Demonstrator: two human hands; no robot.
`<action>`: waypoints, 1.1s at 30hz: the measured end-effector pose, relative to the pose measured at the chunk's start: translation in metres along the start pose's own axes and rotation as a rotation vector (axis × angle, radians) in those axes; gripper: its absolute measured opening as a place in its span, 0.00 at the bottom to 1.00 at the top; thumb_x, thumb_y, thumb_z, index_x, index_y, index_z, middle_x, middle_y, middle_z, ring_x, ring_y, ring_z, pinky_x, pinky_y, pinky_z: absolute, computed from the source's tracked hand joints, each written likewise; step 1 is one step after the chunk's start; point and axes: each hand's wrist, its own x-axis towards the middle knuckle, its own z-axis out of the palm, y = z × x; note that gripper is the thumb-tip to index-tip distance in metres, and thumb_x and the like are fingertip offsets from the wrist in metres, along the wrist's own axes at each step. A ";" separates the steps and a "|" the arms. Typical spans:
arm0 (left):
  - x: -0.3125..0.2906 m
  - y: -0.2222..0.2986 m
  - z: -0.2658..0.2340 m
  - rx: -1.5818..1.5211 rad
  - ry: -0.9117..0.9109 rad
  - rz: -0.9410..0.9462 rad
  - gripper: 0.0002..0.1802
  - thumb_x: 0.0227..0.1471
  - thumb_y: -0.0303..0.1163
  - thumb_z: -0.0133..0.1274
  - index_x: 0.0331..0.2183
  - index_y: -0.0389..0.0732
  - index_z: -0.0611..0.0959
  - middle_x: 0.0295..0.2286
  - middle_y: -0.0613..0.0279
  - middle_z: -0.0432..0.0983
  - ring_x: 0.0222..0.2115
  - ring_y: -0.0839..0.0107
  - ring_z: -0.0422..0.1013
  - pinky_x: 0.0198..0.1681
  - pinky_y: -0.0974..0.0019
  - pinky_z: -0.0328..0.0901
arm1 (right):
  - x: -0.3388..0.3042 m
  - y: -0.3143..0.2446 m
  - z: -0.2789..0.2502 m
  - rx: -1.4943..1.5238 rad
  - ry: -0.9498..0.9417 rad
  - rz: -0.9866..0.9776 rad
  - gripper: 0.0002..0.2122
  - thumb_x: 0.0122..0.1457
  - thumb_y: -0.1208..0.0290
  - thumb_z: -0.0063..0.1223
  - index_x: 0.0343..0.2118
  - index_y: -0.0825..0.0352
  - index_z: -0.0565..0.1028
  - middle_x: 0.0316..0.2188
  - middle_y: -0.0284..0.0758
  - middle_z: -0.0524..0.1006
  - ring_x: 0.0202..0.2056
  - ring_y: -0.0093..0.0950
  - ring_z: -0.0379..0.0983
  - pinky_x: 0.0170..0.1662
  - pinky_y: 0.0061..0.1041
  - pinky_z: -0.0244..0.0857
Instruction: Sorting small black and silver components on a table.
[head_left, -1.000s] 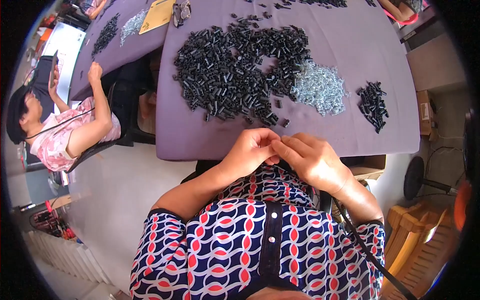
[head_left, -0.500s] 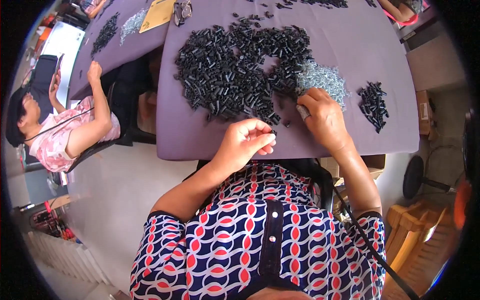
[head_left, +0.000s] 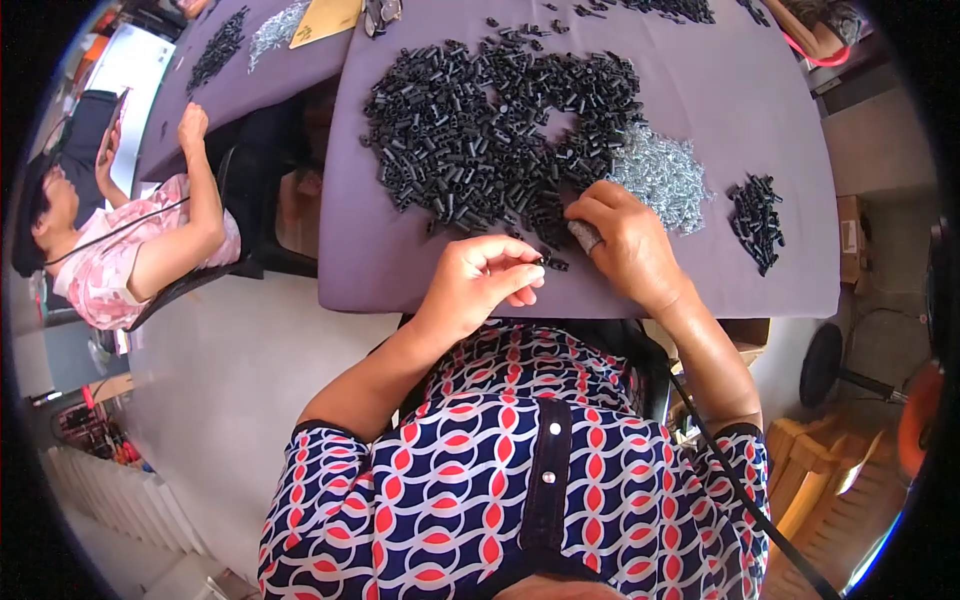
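My left hand [head_left: 480, 283] is just inside the table's near edge, thumb and forefinger pinched on a small black plastic part [head_left: 541, 262] that mostly hides behind the fingertips. To its right, my right hand [head_left: 632, 248] is bent down over the cloth with its fingers drawn together; whatever they hold is hidden. A grey wrap [head_left: 585, 236] covers one of its digits. Beyond both hands spreads a big heap of short black tubular parts [head_left: 450, 140]. Small shiny clear or silvery pieces [head_left: 660, 180] lie in a pile against the heap's right side, just past my right hand.
A smaller pile of black parts [head_left: 757, 222] lies at the right on the purple-grey tablecloth [head_left: 800, 130]. Another person [head_left: 130, 240] sits at the left by a second table with similar piles. An orange-yellow crate [head_left: 810, 480] and a dark round fan-like object [head_left: 821, 363] stand at lower right.
My right hand has moved left, from the edge of the shiny pile toward my left hand. My left hand keeps its pinch, and the whole view has shifted slightly.
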 end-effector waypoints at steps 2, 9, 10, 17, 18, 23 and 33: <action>-0.001 -0.003 -0.002 -0.006 0.011 -0.015 0.10 0.56 0.25 0.57 0.40 0.30 0.81 0.30 0.54 0.81 0.26 0.72 0.77 0.31 0.71 0.73 | 0.000 0.007 0.001 -0.030 0.007 0.000 0.10 0.45 0.81 0.56 0.33 0.67 0.78 0.33 0.39 0.75 0.38 0.41 0.74 0.41 0.36 0.71; 0.002 -0.004 0.001 0.020 -0.006 -0.035 0.11 0.56 0.25 0.57 0.41 0.30 0.81 0.31 0.52 0.82 0.27 0.72 0.78 0.32 0.71 0.73 | 0.007 0.004 -0.001 0.086 -0.054 -0.079 0.10 0.46 0.82 0.54 0.33 0.65 0.78 0.33 0.38 0.75 0.38 0.40 0.74 0.41 0.36 0.71; 0.002 -0.004 0.001 0.021 -0.008 -0.032 0.11 0.57 0.25 0.56 0.41 0.30 0.81 0.32 0.52 0.82 0.27 0.72 0.78 0.32 0.71 0.73 | 0.008 0.003 0.001 0.097 -0.109 -0.068 0.16 0.40 0.87 0.52 0.35 0.68 0.78 0.35 0.39 0.76 0.40 0.42 0.74 0.43 0.35 0.70; 0.002 -0.004 0.003 0.034 -0.016 -0.021 0.10 0.57 0.25 0.56 0.40 0.30 0.81 0.31 0.53 0.82 0.27 0.73 0.77 0.32 0.72 0.73 | 0.001 0.019 -0.017 0.030 -0.017 -0.009 0.15 0.42 0.85 0.51 0.35 0.67 0.78 0.34 0.39 0.75 0.39 0.42 0.74 0.42 0.37 0.70; 0.001 -0.004 0.003 0.033 -0.017 -0.022 0.10 0.57 0.25 0.56 0.40 0.30 0.81 0.31 0.53 0.82 0.27 0.73 0.77 0.32 0.72 0.73 | -0.002 0.019 -0.017 0.086 -0.006 0.034 0.15 0.42 0.85 0.52 0.35 0.67 0.78 0.33 0.40 0.76 0.38 0.43 0.74 0.42 0.37 0.70; 0.001 -0.004 0.001 0.041 -0.010 -0.028 0.10 0.57 0.25 0.55 0.41 0.30 0.81 0.31 0.53 0.82 0.27 0.73 0.77 0.32 0.71 0.73 | -0.007 0.014 -0.016 0.112 -0.019 0.060 0.14 0.43 0.84 0.53 0.35 0.67 0.78 0.33 0.40 0.75 0.38 0.43 0.74 0.42 0.37 0.70; 0.001 -0.007 0.003 0.029 -0.006 -0.035 0.10 0.57 0.25 0.55 0.41 0.31 0.81 0.32 0.52 0.82 0.28 0.72 0.78 0.32 0.71 0.73 | 0.016 0.001 0.004 0.056 -0.048 -0.087 0.16 0.40 0.85 0.54 0.36 0.67 0.77 0.34 0.40 0.75 0.39 0.42 0.74 0.41 0.36 0.70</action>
